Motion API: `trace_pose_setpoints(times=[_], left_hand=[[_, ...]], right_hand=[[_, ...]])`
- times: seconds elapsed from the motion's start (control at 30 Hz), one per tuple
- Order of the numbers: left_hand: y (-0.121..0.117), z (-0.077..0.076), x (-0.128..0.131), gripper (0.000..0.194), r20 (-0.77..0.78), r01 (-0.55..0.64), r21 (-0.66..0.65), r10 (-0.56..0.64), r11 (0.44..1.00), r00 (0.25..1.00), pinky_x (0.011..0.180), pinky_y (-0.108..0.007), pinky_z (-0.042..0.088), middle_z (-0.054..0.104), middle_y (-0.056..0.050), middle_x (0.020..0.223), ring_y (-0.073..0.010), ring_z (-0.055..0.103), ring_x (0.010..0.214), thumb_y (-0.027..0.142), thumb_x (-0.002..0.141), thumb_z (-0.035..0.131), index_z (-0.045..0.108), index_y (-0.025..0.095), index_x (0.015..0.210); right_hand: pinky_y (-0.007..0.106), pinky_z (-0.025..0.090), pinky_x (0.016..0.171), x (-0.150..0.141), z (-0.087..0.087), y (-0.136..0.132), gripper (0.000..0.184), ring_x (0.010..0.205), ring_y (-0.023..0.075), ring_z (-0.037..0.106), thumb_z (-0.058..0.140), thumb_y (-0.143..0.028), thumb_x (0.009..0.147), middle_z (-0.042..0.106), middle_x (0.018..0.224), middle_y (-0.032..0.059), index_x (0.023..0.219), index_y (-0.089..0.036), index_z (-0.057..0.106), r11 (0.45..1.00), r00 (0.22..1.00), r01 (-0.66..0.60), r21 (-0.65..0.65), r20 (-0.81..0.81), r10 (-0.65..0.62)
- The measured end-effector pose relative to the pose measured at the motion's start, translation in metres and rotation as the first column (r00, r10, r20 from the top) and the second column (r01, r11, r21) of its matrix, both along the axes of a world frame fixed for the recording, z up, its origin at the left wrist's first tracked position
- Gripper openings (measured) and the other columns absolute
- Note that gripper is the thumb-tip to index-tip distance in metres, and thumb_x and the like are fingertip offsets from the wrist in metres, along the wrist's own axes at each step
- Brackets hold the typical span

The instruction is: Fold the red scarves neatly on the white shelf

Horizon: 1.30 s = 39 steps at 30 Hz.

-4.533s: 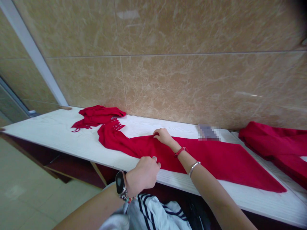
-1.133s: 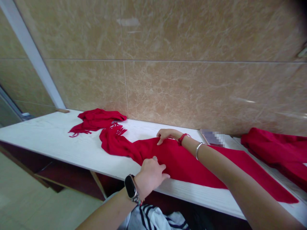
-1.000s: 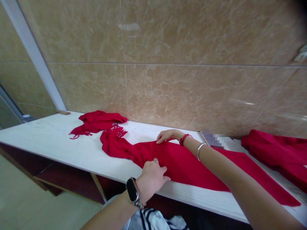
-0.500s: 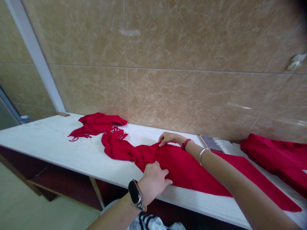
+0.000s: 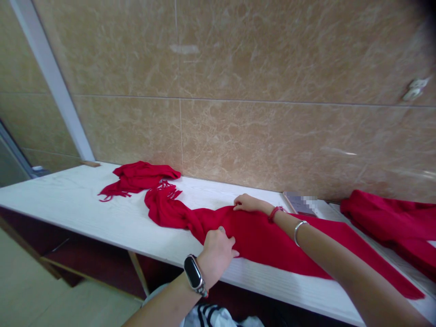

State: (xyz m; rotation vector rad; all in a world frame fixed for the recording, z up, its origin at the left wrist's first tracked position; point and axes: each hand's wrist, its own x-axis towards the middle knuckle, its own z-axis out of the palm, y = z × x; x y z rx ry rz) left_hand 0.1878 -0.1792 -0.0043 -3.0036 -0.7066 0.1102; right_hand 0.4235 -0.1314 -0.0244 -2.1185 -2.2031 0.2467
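A red scarf [image 5: 272,236] lies lengthwise along the white table, flat on the right and bunched towards its fringed left end. My left hand [image 5: 218,252], with a watch at the wrist, is at the scarf's near edge. Its fingers curl down onto the fabric, and their tips are partly hidden. At the far edge, my right hand [image 5: 250,203] pinches the cloth between thumb and fingers; a red bracelet and a silver bangle are on that arm. Part of the scarf passes beneath the right forearm.
A second crumpled red fringed scarf [image 5: 143,176] lies at the back left of the white table [image 5: 85,206]. More red fabric [image 5: 388,218] is heaped at the right. A flat grey item [image 5: 299,204] rests by the tiled wall [image 5: 238,136]. Open shelves [image 5: 98,263] are below.
My right hand has moved a little to the right along the scarf's far edge. My left hand's thumb and fingers have drawn in closer at the near edge.
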Motion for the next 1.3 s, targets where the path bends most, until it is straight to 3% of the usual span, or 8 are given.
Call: trace_pose_setpoints(times=[0.13,0.3,0.5,0.7,0.9,1.0,1.13,1.3], left_hand=[[0.004,-0.007,0.005,0.026,0.02,-0.03,0.026,0.03,0.999,0.999,0.059,-0.031,0.043,0.063,-0.014,0.089,-0.0241,0.061,0.075,0.034,0.087,0.049,0.064,0.016,0.098],[0.024,-0.019,0.01,0.024,0.103,-0.089,0.079,0.081,0.993,0.991,0.072,-0.039,0.043,0.064,-0.013,0.084,-0.0258,0.061,0.08,0.019,0.089,0.042,0.064,0.011,0.093],[0.048,-0.029,-0.003,0.026,0.246,-0.044,0.131,0.011,0.99,0.969,0.095,-0.043,0.034,0.054,-0.016,0.118,-0.0276,0.048,0.111,0.027,0.085,0.048,0.061,0.012,0.101],[0.053,-0.038,-0.005,0.046,0.109,-0.163,-0.055,0.168,0.985,0.98,0.099,-0.051,0.029,0.032,-0.011,0.142,-0.0342,0.028,0.129,0.036,0.09,0.036,0.041,0.02,0.132],[0.048,-0.028,0.002,0.053,-0.069,-0.31,-0.177,0.302,0.934,0.951,0.096,-0.063,0.022,0.015,-0.009,0.148,-0.0398,0.01,0.133,0.044,0.088,0.035,0.034,0.023,0.136],[0.055,-0.018,0.011,0.041,-0.02,-0.243,-0.1,0.242,0.965,0.97,0.098,-0.06,0.023,0.026,-0.013,0.144,-0.0388,0.017,0.131,0.031,0.086,0.041,0.049,0.017,0.124],[0.082,-0.002,0.038,0.034,0.098,-0.126,-0.061,0.131,0.99,0.987,0.098,-0.044,0.031,0.048,-0.016,0.129,-0.0277,0.039,0.122,0.016,0.086,0.035,0.057,0.013,0.111],[0.127,0.008,0.066,0.028,-0.036,-0.111,-0.167,0.107,0.98,0.994,0.072,-0.024,0.044,0.066,-0.011,0.097,-0.0191,0.06,0.085,0.028,0.076,0.052,0.064,0.012,0.096]], right_hand=[[0.025,0.043,0.067,-0.004,-0.005,-0.006,0.017,0.075,0.0178,0.061,0.059,-0.026,0.077,0.069,0.079,0.0067,0.085,-0.016,0.07,0.999,0.999,0.005,0.048,0.038,-0.007],[0.025,0.043,0.082,-0.027,-0.009,0.0,0.028,0.093,0.0165,0.058,0.053,-0.027,0.083,0.064,0.104,0.0098,0.106,-0.014,0.062,0.987,1.0,-0.022,0.159,0.01,0.02],[0.035,0.041,0.091,-0.059,-0.039,0.007,0.036,0.11,0.0222,0.05,0.045,-0.024,0.088,0.054,0.116,0.0186,0.12,-0.008,0.05,0.954,0.996,0.091,0.284,-0.037,-0.084],[0.045,0.03,0.102,-0.057,-0.049,-0.042,0.047,0.129,0.0262,0.029,0.039,-0.026,0.089,0.037,0.138,0.0173,0.133,-0.011,0.036,0.888,0.981,0.195,0.418,-0.069,-0.183],[0.053,0.024,0.102,-0.069,-0.05,-0.086,0.049,0.132,0.0296,0.022,0.028,-0.04,0.093,0.03,0.144,0.0091,0.137,-0.021,0.034,0.978,0.997,0.033,0.205,0.067,-0.047],[0.051,0.023,0.103,-0.073,-0.049,-0.087,0.049,0.132,0.0288,0.021,0.026,-0.04,0.093,0.029,0.144,0.0078,0.138,-0.021,0.032,0.98,0.993,0.048,0.191,0.095,-0.067],[0.049,0.023,0.104,-0.074,-0.046,-0.085,0.049,0.132,0.0264,0.023,0.025,-0.04,0.093,0.031,0.143,0.0082,0.136,-0.018,0.034,0.975,0.992,0.052,0.214,0.102,-0.075],[0.048,0.023,0.104,-0.074,-0.047,-0.087,0.05,0.132,0.0258,0.024,0.025,-0.04,0.093,0.033,0.142,0.0081,0.136,-0.017,0.034,0.97,0.993,0.053,0.238,0.091,-0.076]])
